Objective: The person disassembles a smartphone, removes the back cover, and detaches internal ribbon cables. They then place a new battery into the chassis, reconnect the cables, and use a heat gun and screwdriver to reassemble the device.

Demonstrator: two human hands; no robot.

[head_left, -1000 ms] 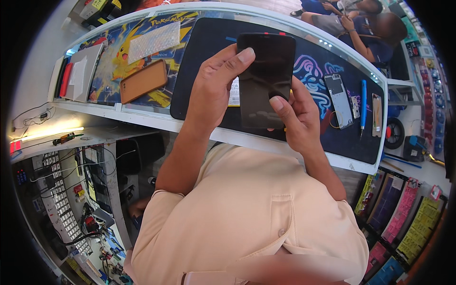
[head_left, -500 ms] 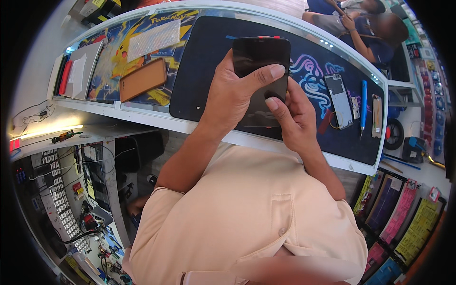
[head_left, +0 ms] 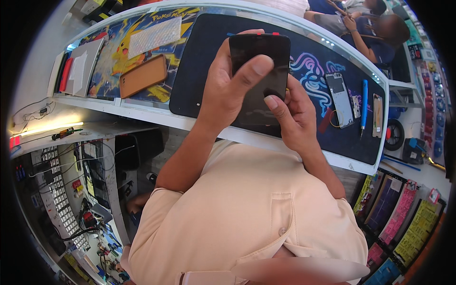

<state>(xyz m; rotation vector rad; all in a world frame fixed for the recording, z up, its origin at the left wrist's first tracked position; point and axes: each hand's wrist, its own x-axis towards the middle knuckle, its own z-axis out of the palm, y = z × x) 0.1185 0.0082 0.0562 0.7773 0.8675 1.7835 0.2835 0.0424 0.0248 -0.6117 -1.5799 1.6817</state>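
Observation:
A dark smartphone with red tabs on its top edge is held upright over the black mat. My left hand wraps round its left side, the thumb raised over the glass. On the lower right edge my right hand grips it, thumb bent at the front and fingers behind. The phone's screen is black and its back is hidden. To the right on the mat lie an opened phone frame, a blue pen-like tool and a narrow phone part.
A brown phone case and bubble wrap lie left on the glass counter. Beyond them stand a flat grey box and a red item. Another person sits across the counter. A cluttered workbench is at lower left.
My left thumb has lifted off the glass and moved slightly left. The phone has risen a little, still between both hands.

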